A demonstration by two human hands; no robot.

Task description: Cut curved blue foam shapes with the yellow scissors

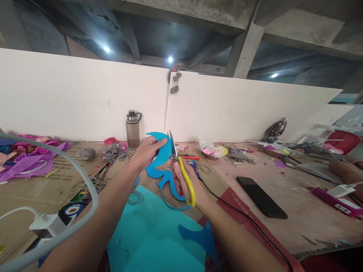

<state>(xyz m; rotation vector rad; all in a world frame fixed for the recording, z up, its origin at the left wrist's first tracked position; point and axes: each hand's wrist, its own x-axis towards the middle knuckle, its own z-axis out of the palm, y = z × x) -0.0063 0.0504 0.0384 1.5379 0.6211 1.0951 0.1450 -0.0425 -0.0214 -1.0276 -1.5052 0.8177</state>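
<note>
Pinched in my left hand (149,151) is a curved piece of blue felt (163,158), raised above the table. My right hand (184,177) grips yellow-handled scissors (185,179), their blades pointing up and away beside the felt's right edge. The blades look slightly parted; whether they touch the felt I cannot tell. Below my hands lie blue felt offcuts (172,189) with curved cut-outs. A turquoise sheet (155,234) covers the table in front of me, with another dark blue scrap (201,236) at its right side.
A water bottle (133,130) stands by the white partition (85,94). A black phone (261,196) lies right, near a purple power strip (337,202). Purple and pink scraps (31,160) pile up left. A grey cable (90,189) arcs across the left foreground. Another person's hand (343,168) shows far right.
</note>
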